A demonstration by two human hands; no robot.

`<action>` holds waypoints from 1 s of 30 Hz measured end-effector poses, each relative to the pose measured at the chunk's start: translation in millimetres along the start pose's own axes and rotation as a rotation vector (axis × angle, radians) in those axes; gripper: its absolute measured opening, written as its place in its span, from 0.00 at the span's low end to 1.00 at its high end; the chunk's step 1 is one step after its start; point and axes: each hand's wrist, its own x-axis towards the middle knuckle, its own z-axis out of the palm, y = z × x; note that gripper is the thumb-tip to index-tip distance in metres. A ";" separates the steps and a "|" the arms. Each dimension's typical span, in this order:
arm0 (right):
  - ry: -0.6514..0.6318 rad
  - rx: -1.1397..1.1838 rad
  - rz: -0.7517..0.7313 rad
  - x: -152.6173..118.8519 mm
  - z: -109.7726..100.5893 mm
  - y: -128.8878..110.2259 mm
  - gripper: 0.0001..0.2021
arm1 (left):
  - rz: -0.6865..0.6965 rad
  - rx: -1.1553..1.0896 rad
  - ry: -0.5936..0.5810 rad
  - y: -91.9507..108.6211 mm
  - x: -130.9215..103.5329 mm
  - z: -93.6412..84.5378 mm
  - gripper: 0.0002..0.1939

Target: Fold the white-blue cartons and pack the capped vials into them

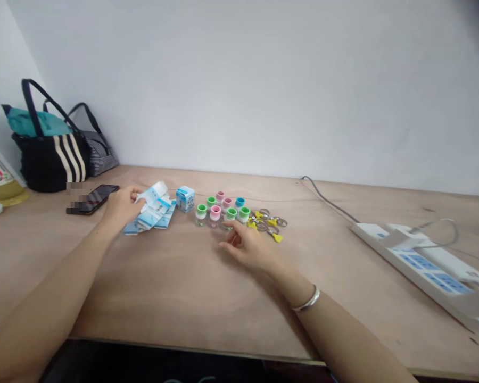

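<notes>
My left hand [123, 205] pinches the edge of a flattened blue-and-white carton [147, 198] on top of a loose pile of similar flat cartons [154, 216]. To the right of the pile stands one folded, upright box [185, 198]. Several small clear jars [214, 215] with green, pink and blue rims are grouped in the middle. My right hand [245, 244] hovers just in front of them, fingers loosely bent and apart, with nothing in it. Beside the jars lies a heap of grey loops with yellow tags [268, 223].
A smartphone [93, 199] lies left of the pile. Farther left are a black striped bag [51, 159], a grey bag [99, 151] and an oil bottle [2, 181]. A white power strip [419, 271] with a grey cable [331, 200] occupies the right side.
</notes>
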 end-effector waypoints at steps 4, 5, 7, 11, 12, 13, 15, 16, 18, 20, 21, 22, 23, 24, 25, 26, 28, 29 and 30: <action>-0.018 -0.029 -0.015 -0.5 0.1 -0.1 0.20 | -0.005 0.214 -0.128 -3.0 -2.8 7.8 0.15; -0.019 -0.033 -0.022 -0.6 0.1 0.0 0.20 | -0.006 0.229 -0.135 -3.7 -3.2 7.9 0.16; -0.019 -0.038 -0.032 -0.7 0.3 0.3 0.20 | -0.012 0.277 -0.147 -5.3 -3.5 5.4 0.17; -0.005 -0.033 -0.053 -0.2 2.7 2.1 0.20 | 0.017 0.375 -0.064 -1.0 -0.1 -5.8 0.20; -0.002 -0.032 -0.059 0.2 3.5 3.1 0.20 | 0.050 0.377 -0.024 3.7 1.7 -8.0 0.21; -0.002 -0.032 -0.064 0.5 4.2 4.1 0.20 | 0.096 0.363 0.005 10.2 3.7 -9.0 0.20; -0.012 -0.040 -0.071 1.1 5.4 5.9 0.19 | 0.207 0.300 0.006 28.3 7.8 -6.3 0.19; -0.021 -0.044 -0.075 1.3 5.7 6.5 0.19 | 0.261 0.262 -0.022 39.1 9.7 -2.2 0.19; -0.033 -0.050 -0.080 1.3 6.1 7.2 0.19 | 0.344 0.218 -0.092 60.9 13.1 10.7 0.22; -0.036 -0.058 -0.084 0.8 6.4 7.0 0.19 | 0.402 0.208 -0.156 79.2 16.6 27.3 0.27; -0.035 -0.065 -0.086 0.5 6.6 6.8 0.18 | 0.408 0.201 -0.178 86.0 18.5 35.6 0.28; -0.036 -0.072 -0.090 0.1 6.8 6.5 0.18 | 0.412 0.193 -0.194 91.0 20.8 43.1 0.28; -0.037 -0.079 -0.094 -0.4 7.1 6.2 0.17 | 0.411 0.186 -0.203 94.4 23.2 49.2 0.27; -0.040 -0.085 -0.098 -0.7 7.3 6.0 0.17 | 0.407 0.180 -0.204 96.5 25.8 53.7 0.26; -0.042 -0.088 -0.101 -1.0 7.5 6.0 0.17 | 0.401 0.175 -0.198 97.7 28.3 56.2 0.25; -0.042 -0.089 -0.103 -1.1 7.7 6.0 0.17 | 0.390 0.173 -0.185 98.4 30.4 56.5 0.24; -0.040 -0.090 -0.102 -1.0 8.0 6.3 0.16 | 0.357 0.168 -0.140 99.9 31.9 50.8 0.24; -0.040 -0.091 -0.101 -0.8 8.1 6.6 0.16 | 0.340 0.155 -0.095 101.2 30.5 45.4 0.25; -0.041 -0.093 -0.098 -0.4 8.2 6.9 0.15 | 0.333 0.131 -0.039 103.1 27.0 38.9 0.25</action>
